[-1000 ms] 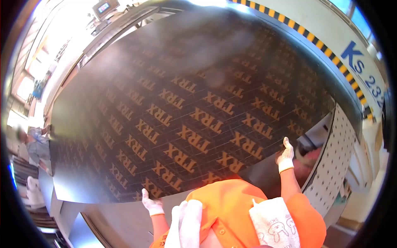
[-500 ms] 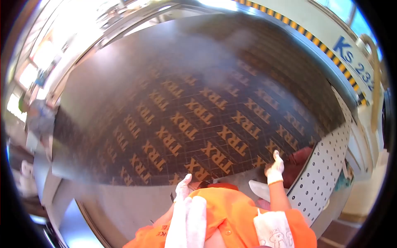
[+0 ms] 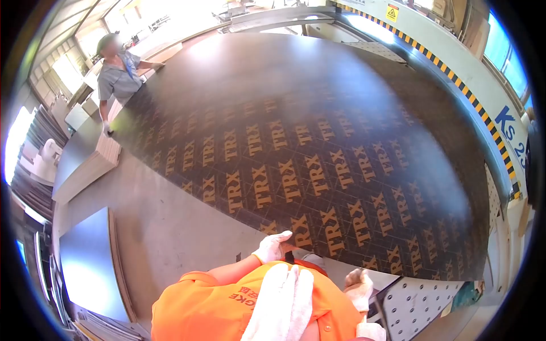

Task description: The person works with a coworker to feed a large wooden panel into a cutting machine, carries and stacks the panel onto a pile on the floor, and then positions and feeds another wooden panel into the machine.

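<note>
A large dark film-faced plywood sheet point(image 3: 318, 176), printed with rows of gold TRX letters, spreads across most of the view. My gloved left hand point(image 3: 272, 248) is closed on its near edge, thumb over the top face and fingers hidden underneath. My gloved right hand point(image 3: 358, 288) sits just below that edge, farther right, with its fingers curled. Whether it touches the sheet, or has anything in it, I cannot make out. Under the sheet's near right corner shows a white table plate point(image 3: 418, 301) dotted with dark round spots.
A co-worker point(image 3: 120, 79) in a grey shirt stands far left, both hands at the sheet's edge. Beside them lies a stack of panels point(image 3: 91, 170). Another stack point(image 3: 94, 267) stands nearer left. A machine beam point(image 3: 455, 62) with yellow-black striping runs along the right.
The sheet's near left edge has swung away, baring grey surface and the panel stack. My right hand has come off the sheet's top face toward my body. The co-worker now shows more fully.
</note>
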Motion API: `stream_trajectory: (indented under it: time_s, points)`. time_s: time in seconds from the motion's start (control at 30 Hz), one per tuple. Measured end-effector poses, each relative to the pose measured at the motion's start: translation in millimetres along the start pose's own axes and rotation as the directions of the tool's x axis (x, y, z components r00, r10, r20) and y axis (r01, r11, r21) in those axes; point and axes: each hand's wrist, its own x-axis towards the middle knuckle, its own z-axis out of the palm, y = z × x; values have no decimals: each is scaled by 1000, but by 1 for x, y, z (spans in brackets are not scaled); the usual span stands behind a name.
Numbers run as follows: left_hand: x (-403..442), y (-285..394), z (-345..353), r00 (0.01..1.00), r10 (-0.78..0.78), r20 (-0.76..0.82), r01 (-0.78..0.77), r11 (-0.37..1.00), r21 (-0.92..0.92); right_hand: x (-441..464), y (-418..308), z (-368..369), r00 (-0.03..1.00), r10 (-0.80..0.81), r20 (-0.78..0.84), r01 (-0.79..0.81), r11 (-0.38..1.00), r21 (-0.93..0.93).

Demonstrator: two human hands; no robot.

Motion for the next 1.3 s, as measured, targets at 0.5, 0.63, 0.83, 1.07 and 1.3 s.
stream_trajectory:
  time_s: [0.5,0.63,0.83,1.07,1.3]
  points:
    - [19,-61,-81,939,338,-70,-306,910,279,-74,-83,-167,586,-809,51,410,242,-879]
    - [27,-197,32,832,509,-223,-518,855,18,-95,-373,-329,524,-851,41,168,57,-984]
    - [35,-321,192,795,534,-287,-506,845,170,-100,-589,-464,465,-869,169,-405,-379,-832]
    - [47,-372,117,822,538,-188,-539,841,48,-209,-554,-557,310,-951,17,-728,-249,-639]
    - [0,-456,210,773,476,-418,-506,862,46,-239,-636,-652,224,-975,4,-686,-160,-710]
